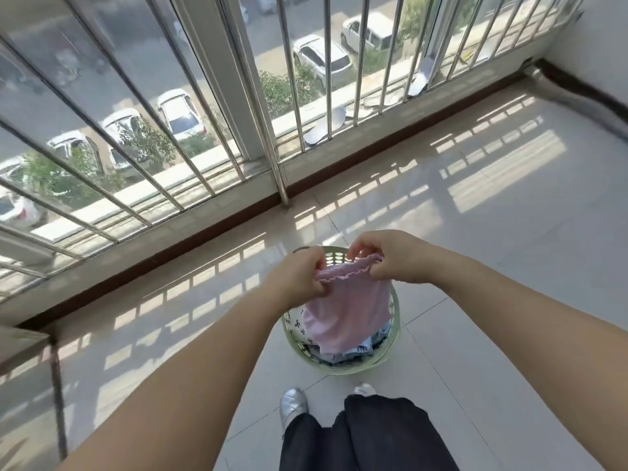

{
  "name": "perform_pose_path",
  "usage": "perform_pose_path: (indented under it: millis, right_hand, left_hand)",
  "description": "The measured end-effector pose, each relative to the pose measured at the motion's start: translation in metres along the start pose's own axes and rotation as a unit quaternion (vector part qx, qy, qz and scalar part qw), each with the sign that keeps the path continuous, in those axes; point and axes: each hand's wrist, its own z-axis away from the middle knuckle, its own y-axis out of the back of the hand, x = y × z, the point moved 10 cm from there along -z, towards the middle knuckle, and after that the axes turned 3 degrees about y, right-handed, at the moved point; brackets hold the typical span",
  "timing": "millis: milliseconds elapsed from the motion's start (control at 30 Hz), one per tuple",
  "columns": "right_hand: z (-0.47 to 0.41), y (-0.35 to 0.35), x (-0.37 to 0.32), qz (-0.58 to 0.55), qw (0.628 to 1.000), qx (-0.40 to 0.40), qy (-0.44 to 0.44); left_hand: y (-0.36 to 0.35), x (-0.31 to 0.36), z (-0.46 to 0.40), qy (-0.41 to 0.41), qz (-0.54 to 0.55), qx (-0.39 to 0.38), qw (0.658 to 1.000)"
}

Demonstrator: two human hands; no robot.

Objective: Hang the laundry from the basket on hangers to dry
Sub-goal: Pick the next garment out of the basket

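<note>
A pale green laundry basket (pixel 394 312) stands on the tiled floor in front of my feet. Over it hangs a small pink garment (pixel 350 311) with a frilled top edge. My left hand (pixel 299 277) pinches the left end of that frill. At the right end my right hand (pixel 390 254) pinches it too, so the cloth is stretched between both hands. Below the pink cloth the basket holds more laundry: a white piece with dark bows (pixel 298 326) and blue-grey clothes (pixel 360 351). No hanger is in view.
A metal railing (pixel 272 141) with vertical bars runs along the far side of the balcony, with a dark skirting below it. A white wall (pixel 591 32) closes the right end. A dark post and ledge (pixel 56 392) stand at the left. Tiled floor (pixel 492 266) spreads to the right.
</note>
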Motion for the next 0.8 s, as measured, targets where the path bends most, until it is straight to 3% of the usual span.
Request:
perform_pose_path:
  millis: [133,300,400,533,600,733,800]
  right_hand:
    - [-0.023,-0.025,0.053,0.074,0.996,-0.008,-0.044]
    - [-0.044,-0.038,0.1,0.146,0.986,0.038,-0.067]
    - [-0.049,-0.061,0.131,0.211,0.973,0.077,-0.056]
    - [-0.045,-0.117,0.166,0.25,0.957,0.144,-0.008]
    - [-0.049,-0.157,0.194,0.25,0.961,0.114,-0.027]
    - [-0.051,-0.261,0.256,0.222,0.967,-0.077,-0.102]
    - [-0.047,-0.289,0.273,0.183,0.965,-0.126,-0.141]
  left_hand:
    - [-0.039,-0.013,-0.033,-0.012,-0.006,-0.015,1.0]
    - [-0.084,-0.022,-0.08,-0.038,-0.049,0.014,0.998]
    - [-0.116,-0.031,-0.1,-0.067,-0.062,0.049,0.995]
    - [-0.189,-0.053,-0.114,-0.112,-0.125,0.042,0.985]
    - [-0.234,-0.07,-0.114,-0.103,-0.157,-0.004,0.982]
    - [-0.332,-0.124,-0.093,-0.014,-0.217,-0.203,0.955]
    - [-0.356,-0.139,-0.082,0.006,-0.227,-0.256,0.94]
